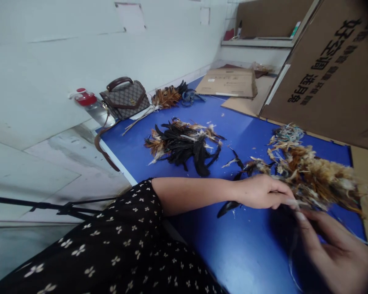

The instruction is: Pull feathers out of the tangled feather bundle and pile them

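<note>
My left hand (263,191) reaches across the blue table (248,253) and pinches the quill ends of a bunch of brown and tan feathers (319,175). My right hand (337,249) comes up from the lower right, blurred, its fingers touching the same quill ends from below. A single black feather (228,207) lies on the table under my left wrist. A pile of black and brown feathers (184,143) lies further back in the middle of the table.
A patterned handbag (125,98) and a red-capped bottle (92,105) sit at the table's far left corner, by another feather bundle (167,97). Flat cardboard boxes (230,81) lie at the back; a large cardboard sheet (331,73) leans on the right. A black tripod leg (58,207) stands on the floor.
</note>
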`<state>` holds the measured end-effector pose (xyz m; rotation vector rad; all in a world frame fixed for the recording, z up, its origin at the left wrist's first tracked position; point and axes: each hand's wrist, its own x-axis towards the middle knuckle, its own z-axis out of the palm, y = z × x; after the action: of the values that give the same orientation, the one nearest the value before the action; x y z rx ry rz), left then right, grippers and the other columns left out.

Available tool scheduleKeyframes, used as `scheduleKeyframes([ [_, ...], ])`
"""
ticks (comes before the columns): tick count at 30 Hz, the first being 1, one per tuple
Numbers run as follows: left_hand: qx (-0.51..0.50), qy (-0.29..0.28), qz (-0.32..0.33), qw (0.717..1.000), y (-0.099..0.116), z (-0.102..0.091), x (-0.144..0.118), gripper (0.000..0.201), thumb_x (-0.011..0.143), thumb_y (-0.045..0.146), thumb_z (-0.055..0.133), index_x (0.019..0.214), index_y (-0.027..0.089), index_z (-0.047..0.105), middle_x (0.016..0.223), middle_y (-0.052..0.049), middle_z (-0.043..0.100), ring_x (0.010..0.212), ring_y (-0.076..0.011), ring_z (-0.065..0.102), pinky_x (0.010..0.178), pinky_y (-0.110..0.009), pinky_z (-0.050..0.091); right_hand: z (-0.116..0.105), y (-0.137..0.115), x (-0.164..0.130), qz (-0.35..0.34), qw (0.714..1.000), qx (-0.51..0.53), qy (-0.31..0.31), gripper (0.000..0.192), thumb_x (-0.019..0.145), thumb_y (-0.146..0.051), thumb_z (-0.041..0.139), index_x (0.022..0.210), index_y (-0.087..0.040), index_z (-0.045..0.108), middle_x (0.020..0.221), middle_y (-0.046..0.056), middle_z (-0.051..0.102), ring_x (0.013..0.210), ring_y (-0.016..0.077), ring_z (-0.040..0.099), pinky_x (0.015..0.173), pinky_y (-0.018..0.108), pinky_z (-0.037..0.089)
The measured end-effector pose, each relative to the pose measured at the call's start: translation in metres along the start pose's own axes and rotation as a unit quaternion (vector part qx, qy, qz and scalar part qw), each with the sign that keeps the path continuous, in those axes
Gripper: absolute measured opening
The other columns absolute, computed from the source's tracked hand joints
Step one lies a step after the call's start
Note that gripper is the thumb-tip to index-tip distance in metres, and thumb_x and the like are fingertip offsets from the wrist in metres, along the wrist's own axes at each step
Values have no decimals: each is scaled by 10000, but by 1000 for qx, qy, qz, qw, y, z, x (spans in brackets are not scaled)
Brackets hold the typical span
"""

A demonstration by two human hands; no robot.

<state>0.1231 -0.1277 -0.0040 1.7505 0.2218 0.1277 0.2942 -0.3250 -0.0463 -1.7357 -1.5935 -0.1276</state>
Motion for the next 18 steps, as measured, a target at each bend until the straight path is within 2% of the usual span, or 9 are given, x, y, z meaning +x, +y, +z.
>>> scheduleKeyframes([
  [2, 90, 57, 3, 994, 1, 0, 0, 204, 1095, 351, 663, 1048, 178, 761, 847, 13, 706, 779, -110, 623, 787, -239, 485, 6, -5, 6, -90, 995, -24, -24, 134, 1109, -345, 646, 1176, -258, 724, 1064, 33, 768, 827, 180, 746, 740, 280, 576],
  [3, 137, 68, 11, 988, 1, 1, 0, 214, 1101, 339, 642, 1020, 178, 757, 901, -14, 743, 850, -131, 653, 834, -251, 495, 7, -8, 8, -124, 991, -33, -41, 133, 1115, -317, 619, 1185, -252, 711, 1070, 35, 763, 831, 172, 747, 740, 272, 567],
  [4, 181, 65, 20, 981, 0, 2, 1, 227, 1105, 322, 615, 990, 180, 749, 954, -40, 770, 911, -154, 677, 873, -269, 504, 8, -11, 10, -144, 987, -38, -56, 143, 1120, -295, 592, 1201, -246, 699, 1074, 35, 757, 832, 166, 747, 739, 270, 560],
  [6, 259, 23, 36, 965, -2, 4, 1, 234, 1084, 260, 581, 913, 190, 724, 988, -75, 790, 951, -196, 697, 887, -309, 518, 7, -14, 11, -152, 985, -39, -71, 157, 1121, -292, 581, 1223, -240, 689, 1078, 30, 748, 836, 158, 747, 747, 271, 554],
  [9, 298, -67, 54, 951, -3, 5, 1, 195, 992, 168, 623, 813, 213, 686, 922, -70, 782, 896, -218, 702, 843, -332, 535, 0, -9, 7, -96, 994, -28, -51, 151, 1106, -368, 633, 1163, -258, 718, 1033, 15, 754, 818, 170, 745, 746, 284, 564],
  [12, 221, -121, 115, 961, -2, 2, 1, 159, 1013, 189, 651, 875, 209, 727, 996, -67, 809, 963, -197, 731, 930, -306, 554, -6, 1, 2, 10, 999, 24, -46, 200, 1079, -467, 688, 1056, -286, 771, 969, 4, 782, 771, 201, 739, 703, 292, 592],
  [13, 186, -114, 135, 967, -1, 1, 1, 162, 1039, 211, 641, 914, 200, 743, 1040, -74, 817, 1004, -189, 740, 968, -293, 552, -7, 4, 0, 48, 996, 50, -55, 226, 1069, -499, 705, 1049, -290, 789, 946, 5, 786, 756, 208, 736, 682, 287, 597],
  [15, 139, -67, 150, 977, 0, 0, 0, 189, 1075, 254, 614, 979, 178, 759, 1072, -86, 822, 1029, -183, 748, 978, -276, 550, -7, 7, -2, 116, 986, 98, -69, 269, 1044, -541, 744, 1087, -286, 819, 951, 19, 798, 771, 223, 745, 692, 278, 615],
  [18, 143, 15, 127, 981, 0, 2, -1, 223, 1078, 290, 595, 1028, 156, 767, 992, -75, 808, 925, -172, 732, 878, -264, 540, -4, 0, -2, 147, 979, 120, -66, 375, 1021, -580, 771, 1138, -228, 824, 1042, 65, 815, 843, 236, 771, 787, 288, 646],
])
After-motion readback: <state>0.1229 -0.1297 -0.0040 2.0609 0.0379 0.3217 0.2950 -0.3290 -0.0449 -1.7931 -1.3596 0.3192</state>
